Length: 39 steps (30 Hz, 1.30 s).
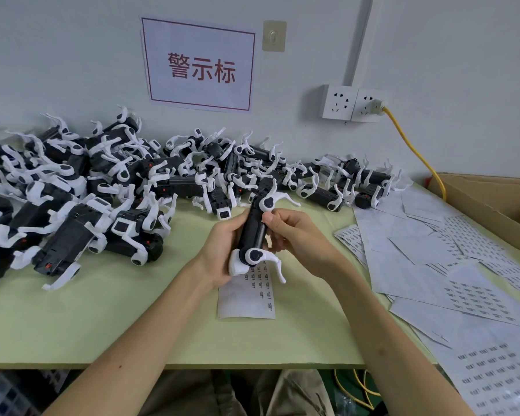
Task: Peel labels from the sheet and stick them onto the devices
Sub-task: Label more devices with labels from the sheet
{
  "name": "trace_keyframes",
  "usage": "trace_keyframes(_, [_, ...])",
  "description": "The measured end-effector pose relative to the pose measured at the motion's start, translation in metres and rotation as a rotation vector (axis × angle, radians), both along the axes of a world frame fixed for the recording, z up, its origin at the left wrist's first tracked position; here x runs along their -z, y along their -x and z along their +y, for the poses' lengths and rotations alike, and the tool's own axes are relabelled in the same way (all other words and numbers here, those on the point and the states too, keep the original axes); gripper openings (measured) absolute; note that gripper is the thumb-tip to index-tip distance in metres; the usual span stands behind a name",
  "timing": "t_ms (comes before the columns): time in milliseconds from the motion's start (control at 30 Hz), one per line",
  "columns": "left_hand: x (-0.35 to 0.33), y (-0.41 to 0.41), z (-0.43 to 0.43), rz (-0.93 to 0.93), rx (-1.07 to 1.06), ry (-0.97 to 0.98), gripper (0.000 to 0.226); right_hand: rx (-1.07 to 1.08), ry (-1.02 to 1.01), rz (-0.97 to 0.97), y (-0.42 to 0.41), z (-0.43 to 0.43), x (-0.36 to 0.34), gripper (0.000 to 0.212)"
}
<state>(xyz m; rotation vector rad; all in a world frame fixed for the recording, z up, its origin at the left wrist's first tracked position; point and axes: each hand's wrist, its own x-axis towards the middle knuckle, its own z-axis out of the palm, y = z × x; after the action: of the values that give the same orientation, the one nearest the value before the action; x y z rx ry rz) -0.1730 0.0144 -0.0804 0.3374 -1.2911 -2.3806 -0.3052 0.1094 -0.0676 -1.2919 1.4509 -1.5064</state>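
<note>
I hold one black-and-white robot-dog device [254, 232] above the table, its long black body pointing away from me and its white legs sticking out to the right. My left hand [222, 250] grips it from the left side and underneath. My right hand [291, 232] curls round its right side, thumb pressed on the black body. A label sheet [246, 295] with a few rows of small printed labels lies flat on the table directly under the device.
A big heap of the same devices [102, 187] covers the table's left and back. Loose label sheets [451, 265] are spread at the right, beside a cardboard box [493, 199]. A yellow cable [412, 148] runs from the wall socket [354, 103].
</note>
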Motion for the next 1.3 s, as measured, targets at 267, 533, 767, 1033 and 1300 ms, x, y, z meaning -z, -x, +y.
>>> trace_keyframes(267, [-0.0021, -0.0015, -0.0002, 0.01, -0.01, -0.044, 0.04, 0.001, 0.024, -0.065, -0.0035, 0.0002, -0.0028, 0.05])
trace_keyframes(533, [-0.001, 0.0004, 0.0015, 0.001, -0.009, -0.011, 0.044, 0.024, 0.033, 0.029, 0.0016, -0.0022, 0.0038, 0.047])
trace_keyframes(767, [0.0033, 0.0028, 0.0005, 0.005, -0.039, 0.02, 0.042, -0.006, 0.007, 0.024, 0.0039, -0.004, 0.006, 0.043])
trace_keyframes(1033, [0.0039, 0.0018, -0.0006, 0.002, -0.056, 0.029, 0.043, -0.049, 0.007, 0.034, 0.0039, -0.0006, 0.0027, 0.035])
trace_keyframes(1300, [0.0004, 0.003, -0.0028, -0.047, -0.174, -0.061, 0.041, -0.017, 0.028, 0.101, 0.0005, -0.0002, 0.0017, 0.023])
